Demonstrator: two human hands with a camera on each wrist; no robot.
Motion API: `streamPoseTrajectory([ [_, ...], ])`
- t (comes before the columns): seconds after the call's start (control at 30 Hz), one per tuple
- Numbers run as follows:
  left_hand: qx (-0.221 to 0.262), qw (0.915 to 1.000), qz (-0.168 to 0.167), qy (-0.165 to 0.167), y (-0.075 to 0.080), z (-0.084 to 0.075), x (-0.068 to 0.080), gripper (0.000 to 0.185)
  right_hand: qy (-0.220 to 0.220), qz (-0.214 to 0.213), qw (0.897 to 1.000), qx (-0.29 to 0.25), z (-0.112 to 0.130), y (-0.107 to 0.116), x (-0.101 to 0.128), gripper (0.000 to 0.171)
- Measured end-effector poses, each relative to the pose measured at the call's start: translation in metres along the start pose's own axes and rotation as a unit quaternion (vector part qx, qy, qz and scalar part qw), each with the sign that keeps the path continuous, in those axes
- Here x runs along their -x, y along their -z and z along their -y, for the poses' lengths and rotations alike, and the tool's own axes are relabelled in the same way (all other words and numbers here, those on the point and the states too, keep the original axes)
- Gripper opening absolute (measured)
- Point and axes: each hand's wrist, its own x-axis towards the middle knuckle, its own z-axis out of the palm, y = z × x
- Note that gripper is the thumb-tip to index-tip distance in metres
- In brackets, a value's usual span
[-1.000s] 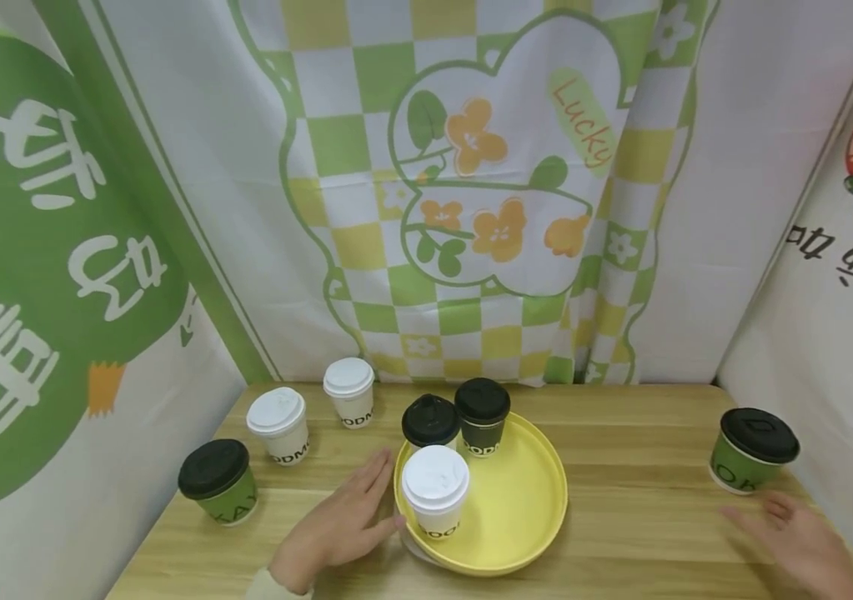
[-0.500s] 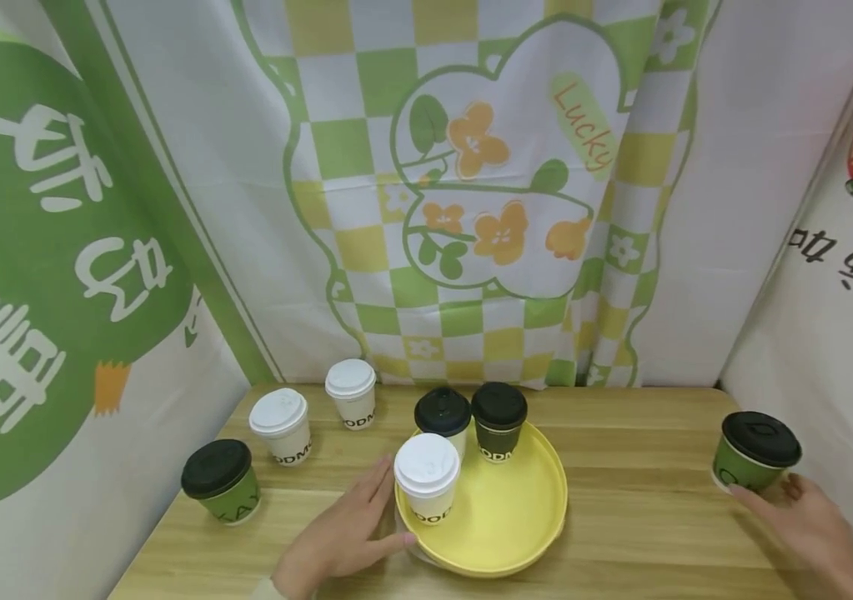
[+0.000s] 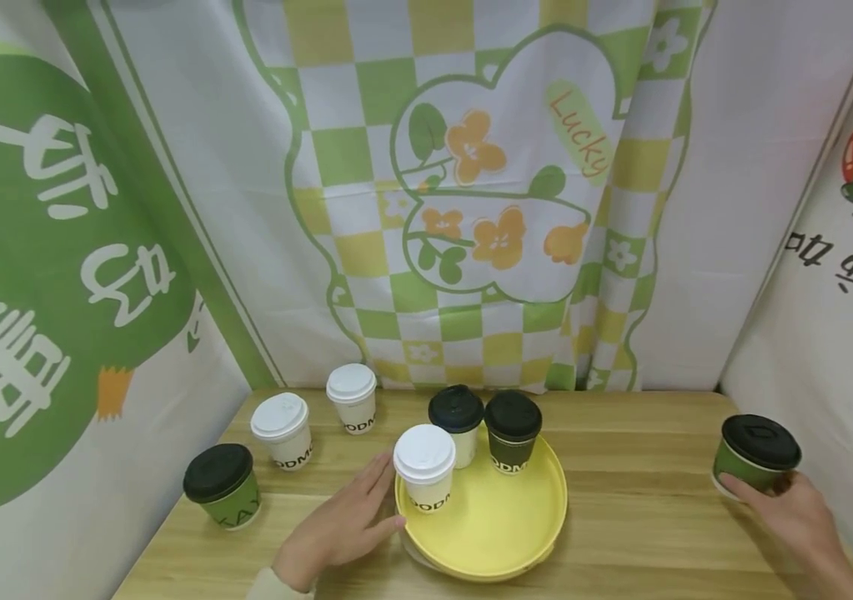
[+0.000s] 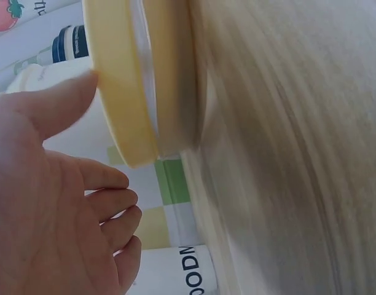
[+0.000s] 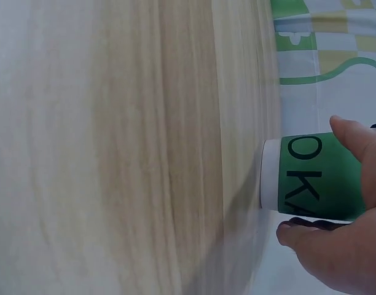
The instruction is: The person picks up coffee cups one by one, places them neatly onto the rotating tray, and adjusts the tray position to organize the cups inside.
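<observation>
The left hand (image 3: pixel 339 525), thumb spread from loosely extended fingers, only touches the left rim of a round yellow tray (image 3: pixel 501 533). The right hand (image 3: pixel 797 512) curls thumb and fingers around a green cup (image 3: pixel 743 469), upright at the right of the counter (image 3: pixel 636 508), black-lidded, dark-lettered, with a white band at its base.

The right hand (image 3: pixel 805 518) hid part of its green cup (image 3: pixel 750 469), whose lid (image 3: pixel 761 440) lay mostly outside the right wrist view. The left wrist view's top edge cropped the tray (image 3: pixel 497 533); the head view's bottom edge cut the sleeve (image 3: pixel 276 586).
</observation>
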Motion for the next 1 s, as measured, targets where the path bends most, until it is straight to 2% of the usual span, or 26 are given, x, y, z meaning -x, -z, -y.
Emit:
streamPoseTrajectory([
  [0.23, 0.01, 0.9998, 0.003, 0.017, 0.0, -0.002, 0.004, 0.096, -0.01, -0.024, 1.0, -0.015, 0.003, -0.003, -0.007, 0.103],
  [0.5, 0.0, 0.9999, 0.012, 0.012, -0.004, -0.007, 0.004, 0.102, -0.02, -0.056, 0.998, -0.03, 0.002, -0.007, -0.013, 0.105],
  [0.63, 0.001, 0.9997, 0.018, 0.017, -0.004, -0.008, 0.004, 0.102, -0.011, -0.06, 0.998, -0.029, 0.004, -0.01, -0.011, 0.106],
  [0.8, 0.001, 0.9997, 0.019, 0.017, -0.005, -0.008, 0.004, 0.102, 0.017, -0.033, 0.999, -0.023, 0.012, -0.011, -0.002, 0.107],
  [1.0, 0.006, 0.9995, 0.022, 0.02, -0.006, -0.008, 0.003, 0.103, 0.057, 0.042, 0.997, -0.019, 0.033, -0.01, 0.016, 0.109],
])
